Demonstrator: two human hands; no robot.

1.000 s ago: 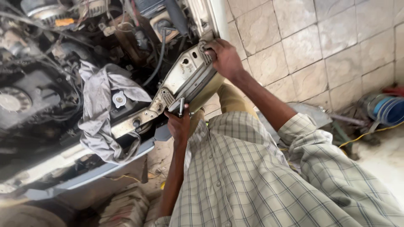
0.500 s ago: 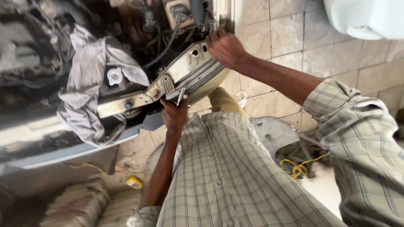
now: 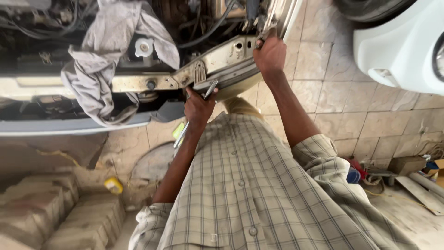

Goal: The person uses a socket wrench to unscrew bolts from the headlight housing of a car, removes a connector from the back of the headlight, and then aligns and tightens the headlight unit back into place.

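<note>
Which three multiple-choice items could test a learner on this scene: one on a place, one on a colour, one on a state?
1. Where does the grey cloth lie?
A. over the engine bay front
B. on the floor
C. on the person's shoulder

2. What colour is the small object on the floor?
A. red
B. yellow
C. blue

3. What does the left hand do?
A. hangs empty
B. rests flat on the floor
C. grips a metal tool

Answers: 1 A, it drapes across the metal crossbar; 2 B, plainly yellow; 3 C, fingers closed on it.
</note>
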